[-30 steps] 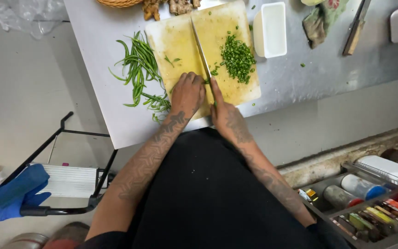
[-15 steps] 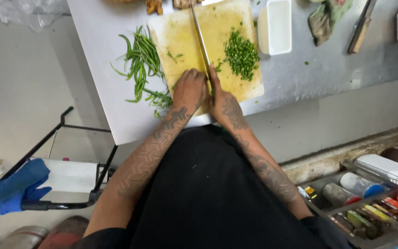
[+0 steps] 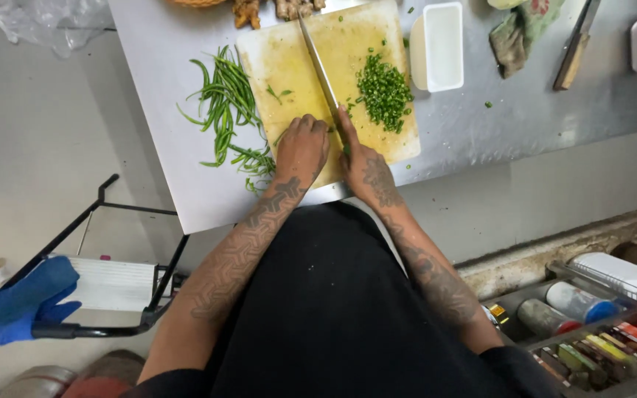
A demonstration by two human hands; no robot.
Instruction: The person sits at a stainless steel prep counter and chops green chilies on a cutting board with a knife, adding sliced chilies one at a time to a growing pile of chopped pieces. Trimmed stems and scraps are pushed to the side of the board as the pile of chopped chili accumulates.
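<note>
On cutting board (image 3: 289, 66), knife (image 3: 318, 66) in right hand (image 3: 363, 166), beans perhaps under left hand (image 3: 300, 151)

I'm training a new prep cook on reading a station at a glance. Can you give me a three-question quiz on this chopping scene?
1. True or false: the right hand holds the knife.
2. The chopped green pile lies on which side of the blade: A the right hand's side, B the left hand's side?
3. What lies on the counter beside the cutting board, next to the left hand?

Key: 1 true; 2 A; 3 whole green beans.
</note>
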